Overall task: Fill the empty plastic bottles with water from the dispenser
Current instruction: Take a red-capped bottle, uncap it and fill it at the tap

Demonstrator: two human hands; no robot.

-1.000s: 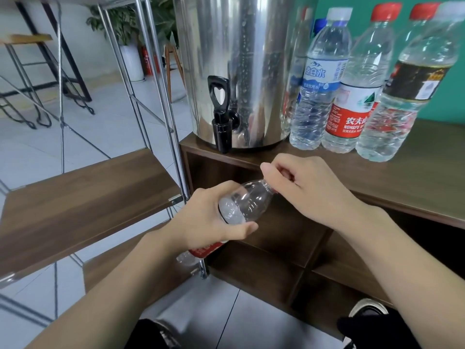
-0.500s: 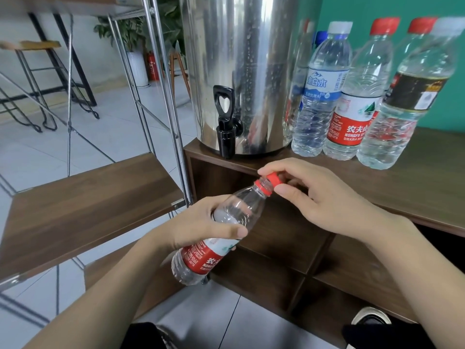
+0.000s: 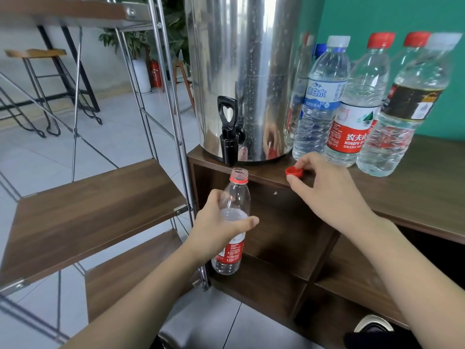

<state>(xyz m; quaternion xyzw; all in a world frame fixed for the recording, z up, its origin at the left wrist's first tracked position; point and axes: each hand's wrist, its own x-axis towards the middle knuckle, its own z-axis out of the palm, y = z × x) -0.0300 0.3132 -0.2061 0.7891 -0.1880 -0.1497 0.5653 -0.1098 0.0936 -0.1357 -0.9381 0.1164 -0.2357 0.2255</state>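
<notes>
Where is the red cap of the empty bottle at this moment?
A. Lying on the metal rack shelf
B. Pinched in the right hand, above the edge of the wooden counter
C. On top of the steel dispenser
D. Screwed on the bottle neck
B: the right hand pinches the red cap over the counter edge, while the empty bottle in the left hand has an open neck.

Dispenser (image 3: pixel 241 71) top cut off; bottle (image 3: pixel 235 197) middle hidden behind left hand (image 3: pixel 221 222) fingers (image 3: pixel 247 221).
</notes>
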